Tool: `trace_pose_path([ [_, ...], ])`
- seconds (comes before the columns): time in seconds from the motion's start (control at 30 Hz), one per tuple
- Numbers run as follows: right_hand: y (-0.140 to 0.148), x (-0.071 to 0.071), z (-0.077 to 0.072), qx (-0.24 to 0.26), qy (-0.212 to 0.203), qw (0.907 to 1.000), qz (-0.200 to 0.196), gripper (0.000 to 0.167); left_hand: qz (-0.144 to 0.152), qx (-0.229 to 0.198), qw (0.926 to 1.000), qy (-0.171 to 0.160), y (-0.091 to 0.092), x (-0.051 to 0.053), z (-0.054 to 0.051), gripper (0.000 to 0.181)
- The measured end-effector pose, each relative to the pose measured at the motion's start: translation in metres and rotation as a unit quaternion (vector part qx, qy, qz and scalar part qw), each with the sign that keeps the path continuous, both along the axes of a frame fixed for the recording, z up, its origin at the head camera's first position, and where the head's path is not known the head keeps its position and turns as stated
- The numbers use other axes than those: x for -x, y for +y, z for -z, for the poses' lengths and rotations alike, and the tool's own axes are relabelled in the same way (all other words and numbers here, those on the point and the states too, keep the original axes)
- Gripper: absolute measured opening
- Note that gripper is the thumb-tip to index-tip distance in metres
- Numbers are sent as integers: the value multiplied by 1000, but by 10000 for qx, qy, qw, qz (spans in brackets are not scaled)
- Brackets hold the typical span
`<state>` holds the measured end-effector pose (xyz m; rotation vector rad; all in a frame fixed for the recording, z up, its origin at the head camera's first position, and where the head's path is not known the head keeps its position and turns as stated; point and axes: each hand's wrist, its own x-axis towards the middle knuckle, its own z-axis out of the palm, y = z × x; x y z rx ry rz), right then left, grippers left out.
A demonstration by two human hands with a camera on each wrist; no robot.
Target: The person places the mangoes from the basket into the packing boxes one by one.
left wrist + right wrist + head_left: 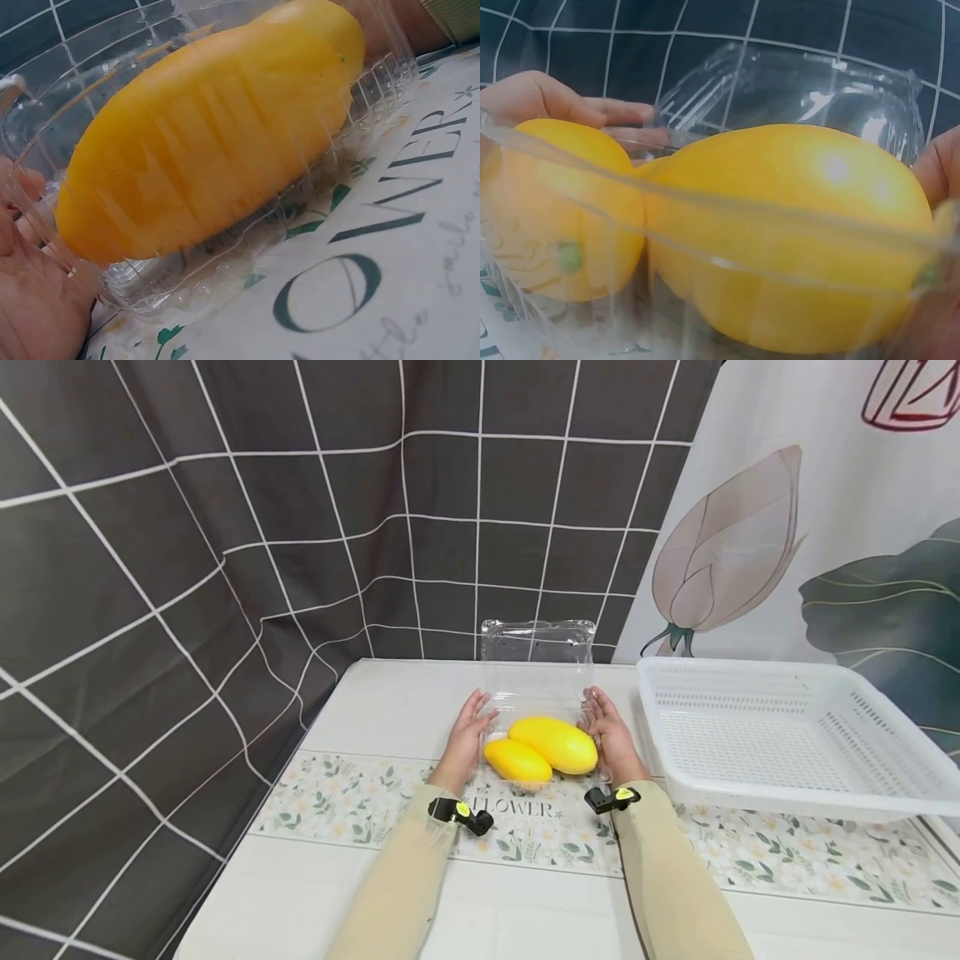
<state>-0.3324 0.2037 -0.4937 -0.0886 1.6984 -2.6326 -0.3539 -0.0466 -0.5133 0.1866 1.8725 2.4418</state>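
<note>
A clear plastic clamshell container (534, 695) stands on the table, its lid (536, 643) raised at the back. Inside lie two smooth yellow mangoes: the bigger mango (555, 745) to the right and the smaller mango (517, 762) at the front left. In the right wrist view, a green stem spot shows on the smaller mango (592, 202). My left hand (465, 739) holds the container's left side. On the opposite side, my right hand (611, 739) holds the wall near the bigger mango. Clear plastic and fruit partly hide the fingers.
A white perforated plastic basket (780, 793) stands on the table at the right. A floral-printed strip (337, 797) crosses the white tabletop (525, 910). Behind hang a dark grid-patterned curtain (442, 552) and a white curtain (750, 418) with a lotus print.
</note>
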Motion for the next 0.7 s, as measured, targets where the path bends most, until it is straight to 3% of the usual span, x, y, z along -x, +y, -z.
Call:
trace_pose_path([
  [0.13,-1,-4,-6,-288,73,9995,48,74,-3,197,9997,123,-2,-2,0,57],
  [0.23,0,-3,-2,-474,185,9987,85,65,0,314,9992,246,-3,-3,-1,55],
  [0.47,0,0,9,-197,573,9981,143,58,84,407,9983,405,-4,-4,-1,54],
  [0.7,-1,-1,11,105,595,9980,202,58,334,-267,9984,383,-4,-3,2,55],
])
